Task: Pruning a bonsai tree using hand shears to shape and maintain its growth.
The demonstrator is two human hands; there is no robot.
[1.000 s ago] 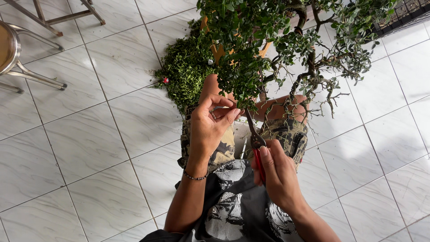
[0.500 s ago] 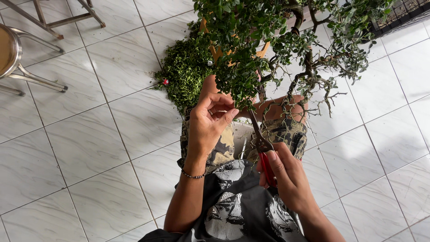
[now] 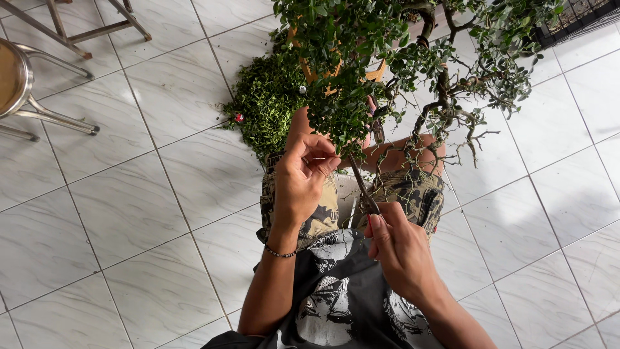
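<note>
We see green leaves on the bush (image 3: 361, 45) at twelve o'clock, and a green heap of clippings (image 3: 268, 103) at eleven with one red bead (image 3: 239, 118). Our shorts (image 3: 413, 190) are camouflage, our shirt (image 3: 336, 297) grey with a pale print. White marbled tiles (image 3: 129, 213).

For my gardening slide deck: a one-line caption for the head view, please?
Left hand pinches bonsai foliage while right hand points shears into it, above a clippings pile.

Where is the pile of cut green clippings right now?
In the head view, the pile of clippings lies on the white tiled floor, above the left hand and just left of the small tree's foliage.
</note>
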